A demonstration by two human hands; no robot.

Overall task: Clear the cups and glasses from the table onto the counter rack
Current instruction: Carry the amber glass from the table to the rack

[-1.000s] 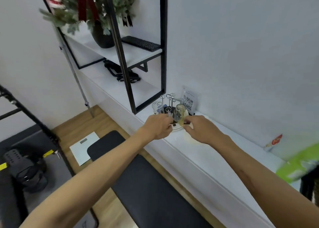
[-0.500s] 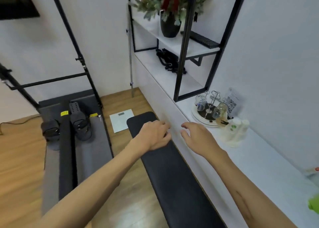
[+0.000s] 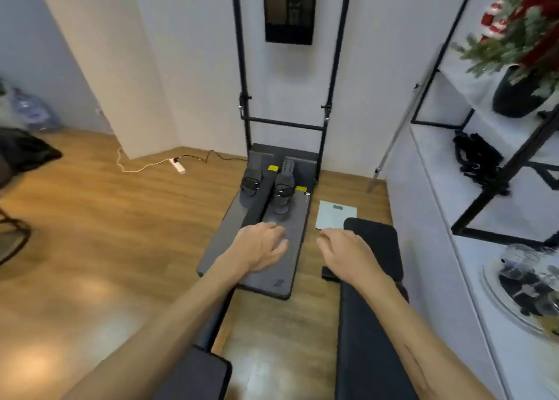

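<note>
Both the left hand (image 3: 262, 249) and right hand (image 3: 348, 253) are loose, holding nothing. Right of them, glasses (image 3: 518, 266) sit on the rack (image 3: 496, 290); no table shows, so what's left is unclear.

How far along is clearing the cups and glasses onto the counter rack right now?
Done: glasses, blurred, sit on the round rack on the white counter at the right edge. In hand: nothing; the left hand and right hand are both empty, held out over the floor and black bench. Left: cannot tell, since no table is in view here, so any remaining cups can't be counted.
</note>
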